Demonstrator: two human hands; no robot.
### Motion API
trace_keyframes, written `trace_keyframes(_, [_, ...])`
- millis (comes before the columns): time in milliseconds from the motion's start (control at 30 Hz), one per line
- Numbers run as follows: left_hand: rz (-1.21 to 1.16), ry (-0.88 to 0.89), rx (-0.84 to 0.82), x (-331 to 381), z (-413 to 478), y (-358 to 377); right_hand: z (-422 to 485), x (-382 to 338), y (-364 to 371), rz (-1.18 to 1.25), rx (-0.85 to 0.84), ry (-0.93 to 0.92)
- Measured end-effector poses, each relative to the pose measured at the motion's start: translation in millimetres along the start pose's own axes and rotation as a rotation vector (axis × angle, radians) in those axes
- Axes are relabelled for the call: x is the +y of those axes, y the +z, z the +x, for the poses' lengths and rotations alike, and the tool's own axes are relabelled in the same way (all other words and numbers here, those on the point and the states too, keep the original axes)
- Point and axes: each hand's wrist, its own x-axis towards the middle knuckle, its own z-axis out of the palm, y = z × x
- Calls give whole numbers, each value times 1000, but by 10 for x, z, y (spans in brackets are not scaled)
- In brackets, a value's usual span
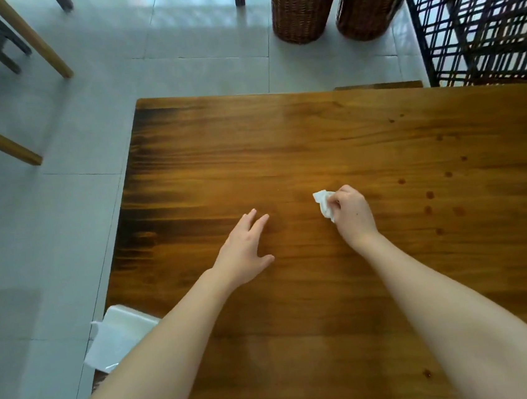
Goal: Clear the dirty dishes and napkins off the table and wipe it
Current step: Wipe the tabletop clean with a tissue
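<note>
The right hand [353,214] grips a crumpled napkin [324,206] low on the table [282,139], the wad poking out toward ten o'clock, while the left hand [243,253] rests straight-fingered at its eight o'clock, farther from the dark spots [430,195] at three o'clock.
</note>
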Motion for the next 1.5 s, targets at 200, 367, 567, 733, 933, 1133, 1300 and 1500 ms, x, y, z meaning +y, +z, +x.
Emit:
trace_keyframes(200, [25, 21, -37, 52, 143, 11, -50, -167, 136, 53, 31, 44])
trace_keyframes(367, [62, 25, -50, 99, 190, 22, -336, -417, 380, 12, -89, -255])
trace_keyframes(567, [74, 7, -42, 57, 192, 3, -198, -183, 246, -57, -108, -274])
trace_keyframes(733, [87, 34, -42, 20, 204, -1, -47, 381, -123, -71, 32, -84])
trace_keyframes(933, [120, 82, -40, 90, 263, 34, -34, 473, -139, 3, 94, 1])
trace_keyframes(1133, [219, 145, -64, 294, 440, 85, -129, 166, 105, 11, 28, -173])
trace_keyframes(1300, [266, 128, -106, 343, 509, 153, 22, 281, -33, -89, -20, -310])
trace_keyframes(1500, [218, 116, -123, 314, 524, 153, 261, 763, -305, 48, 216, 102])
